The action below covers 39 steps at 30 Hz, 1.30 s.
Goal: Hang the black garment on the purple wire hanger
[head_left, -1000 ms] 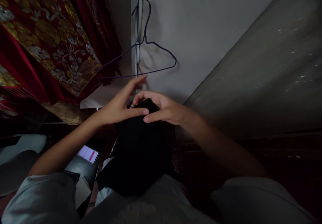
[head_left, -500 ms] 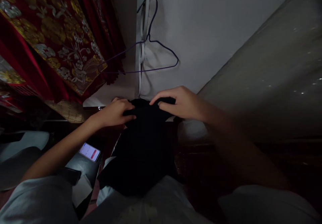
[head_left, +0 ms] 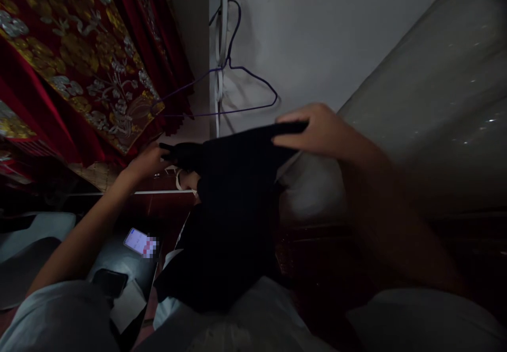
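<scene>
A black garment hangs in front of me, its top edge stretched wide between both hands and its lower part resting on my lap. My left hand grips the left end of that edge, fingers closed on the cloth. My right hand pinches the right end, held higher and slightly blurred. A purple wire hanger hangs on the white wall just above and behind the garment.
Red and gold embroidered fabric hangs at the upper left. A lit phone lies on a dark surface at the lower left, beside a dark object and a paper. A grey slanted surface fills the right side.
Both hands moved apart from the centre and closed on the garment, pulling its top edge wide. My right hand rose up and to the right; my left hand shifted left.
</scene>
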Each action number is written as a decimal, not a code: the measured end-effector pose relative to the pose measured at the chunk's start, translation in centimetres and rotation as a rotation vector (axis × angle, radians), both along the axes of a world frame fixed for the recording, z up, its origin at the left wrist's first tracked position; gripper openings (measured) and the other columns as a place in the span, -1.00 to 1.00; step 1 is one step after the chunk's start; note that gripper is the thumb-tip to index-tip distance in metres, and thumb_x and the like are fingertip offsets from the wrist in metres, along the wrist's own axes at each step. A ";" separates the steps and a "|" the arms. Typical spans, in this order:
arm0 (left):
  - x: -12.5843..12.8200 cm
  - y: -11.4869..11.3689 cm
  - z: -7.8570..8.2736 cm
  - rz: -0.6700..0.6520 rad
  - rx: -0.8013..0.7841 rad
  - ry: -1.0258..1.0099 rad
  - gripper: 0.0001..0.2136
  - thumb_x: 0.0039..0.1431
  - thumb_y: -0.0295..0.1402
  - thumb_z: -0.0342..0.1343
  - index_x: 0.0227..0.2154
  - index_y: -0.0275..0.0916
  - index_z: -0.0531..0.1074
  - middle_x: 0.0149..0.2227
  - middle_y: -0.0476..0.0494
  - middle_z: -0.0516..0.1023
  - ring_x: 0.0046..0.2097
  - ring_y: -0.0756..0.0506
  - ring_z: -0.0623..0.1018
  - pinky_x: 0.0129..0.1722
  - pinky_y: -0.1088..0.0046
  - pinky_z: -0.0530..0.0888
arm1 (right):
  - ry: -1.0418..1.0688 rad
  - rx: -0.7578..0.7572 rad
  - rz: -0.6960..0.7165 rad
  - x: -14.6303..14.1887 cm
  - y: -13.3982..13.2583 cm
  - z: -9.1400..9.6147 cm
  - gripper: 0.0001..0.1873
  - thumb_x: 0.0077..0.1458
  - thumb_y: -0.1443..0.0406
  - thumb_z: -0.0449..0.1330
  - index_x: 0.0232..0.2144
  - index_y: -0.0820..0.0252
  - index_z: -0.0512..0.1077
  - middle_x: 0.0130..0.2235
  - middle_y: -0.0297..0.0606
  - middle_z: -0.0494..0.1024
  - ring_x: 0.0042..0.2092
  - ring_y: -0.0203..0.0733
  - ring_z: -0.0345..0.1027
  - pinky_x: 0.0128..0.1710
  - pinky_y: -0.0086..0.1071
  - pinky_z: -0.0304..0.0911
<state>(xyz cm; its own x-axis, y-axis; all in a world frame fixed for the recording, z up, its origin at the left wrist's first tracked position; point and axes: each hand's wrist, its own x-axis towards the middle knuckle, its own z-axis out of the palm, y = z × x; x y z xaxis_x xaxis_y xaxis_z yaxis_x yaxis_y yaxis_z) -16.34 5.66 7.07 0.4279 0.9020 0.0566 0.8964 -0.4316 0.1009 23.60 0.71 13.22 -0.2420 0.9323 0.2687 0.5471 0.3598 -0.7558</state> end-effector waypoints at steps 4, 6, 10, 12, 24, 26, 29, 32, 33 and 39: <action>-0.6 -0.2 0.8 -0.010 0.024 -0.176 -0.64 0.34 -0.19 -0.07 -0.28 -0.24 0.60 -0.24 -0.22 0.64 -0.10 -0.20 0.58 0.06 0.26 0.48 | 0.086 0.119 0.016 -1.2 5.7 -3.0 -0.80 0.04 0.12 0.39 -0.46 0.09 0.55 -0.21 -0.18 0.55 -0.07 0.00 0.43 -0.06 -0.15 0.38; -0.2 -0.5 1.3 -0.025 0.050 -0.190 -0.65 0.31 -0.27 -0.09 -0.14 -0.26 0.59 -0.03 -0.27 0.64 0.07 -0.24 0.56 0.18 0.22 0.44 | 0.113 0.161 0.013 -2.8 8.6 -4.6 -0.80 0.05 0.11 0.38 -0.40 0.09 0.55 -0.08 -0.14 0.54 0.05 0.01 0.40 0.03 -0.14 0.36; 0.6 -1.1 1.9 0.055 -0.015 -0.082 -0.65 0.32 -0.33 -0.12 -0.15 -0.32 0.58 0.11 -0.37 0.57 0.05 -0.28 0.61 0.18 0.18 0.46 | 0.179 0.150 -0.079 -5.4 13.1 -6.8 -0.81 0.14 0.12 0.29 -0.36 0.10 0.50 -0.11 -0.15 0.54 -0.01 -0.05 0.40 -0.01 -0.19 0.34; 1.1 -1.5 2.2 0.104 -0.046 -0.014 -0.62 0.39 -0.27 -0.16 -0.20 -0.34 0.56 0.14 -0.42 0.53 0.03 -0.30 0.62 0.17 0.15 0.48 | 0.159 0.045 -0.105 -5.7 14.1 -7.3 -0.76 0.16 0.14 0.27 -0.45 0.14 0.43 -0.31 -0.22 0.50 -0.19 -0.12 0.38 -0.14 -0.26 0.31; 5.2 -0.6 4.8 0.087 0.255 -0.278 -0.81 0.40 -0.35 -0.06 -0.17 -0.28 0.43 0.42 -0.43 0.22 0.34 -0.36 0.41 0.37 -0.01 0.34 | 0.009 -0.006 -0.268 0.5 6.7 -3.9 -0.55 0.06 0.13 0.35 -0.64 0.10 0.20 -0.60 -0.35 0.20 -0.50 -0.26 0.11 -0.49 -0.32 0.09; 6.4 -0.2 5.9 -0.006 0.324 -0.394 -0.82 0.43 -0.29 -0.05 -0.13 -0.24 0.41 0.43 -0.36 0.21 0.44 -0.33 0.26 0.41 0.00 0.28 | 0.017 0.004 -0.254 0.2 5.6 -3.3 -0.56 0.05 0.13 0.35 -0.63 0.10 0.21 -0.61 -0.35 0.19 -0.50 -0.26 0.11 -0.51 -0.33 0.08; 8.4 0.8 7.3 -0.126 0.391 -0.501 -0.84 0.44 -0.27 -0.01 -0.05 -0.18 0.39 0.39 -0.29 0.29 0.48 -0.30 0.18 0.41 0.01 0.26 | 0.030 0.003 -0.190 -1.2 4.0 -3.0 -0.58 0.10 0.13 0.30 -0.64 0.13 0.25 -0.59 -0.33 0.24 -0.48 -0.25 0.17 -0.47 -0.33 0.10; 9.7 2.4 8.1 -0.167 0.414 -0.533 -0.77 0.41 -0.34 0.00 0.07 -0.15 0.37 0.27 -0.24 0.44 0.41 -0.24 0.32 0.38 0.11 0.30 | 0.045 0.086 -0.156 -2.0 2.5 -3.1 -0.62 0.17 0.12 0.24 -0.61 0.17 0.35 -0.53 -0.28 0.38 -0.41 -0.18 0.32 -0.40 -0.31 0.18; 9.7 2.9 8.1 -0.157 0.417 -0.528 -0.74 0.41 -0.36 -0.02 0.10 -0.15 0.37 0.23 -0.23 0.49 0.37 -0.23 0.38 0.37 0.13 0.32 | 0.059 0.158 -0.184 -1.8 2.2 -3.1 -0.66 0.17 0.13 0.23 -0.57 0.17 0.40 -0.48 -0.26 0.43 -0.37 -0.14 0.37 -0.36 -0.29 0.22; 7.7 4.4 8.3 -0.115 0.398 -0.460 -0.75 0.41 -0.35 -0.05 0.01 -0.15 0.48 0.09 -0.20 0.56 0.23 -0.26 0.46 0.30 0.07 0.36 | 0.203 0.533 -0.572 3.5 3.4 -2.3 -0.66 0.00 0.37 0.37 -0.11 0.32 0.60 -0.04 0.06 0.61 -0.01 0.03 0.49 -0.20 -0.24 0.33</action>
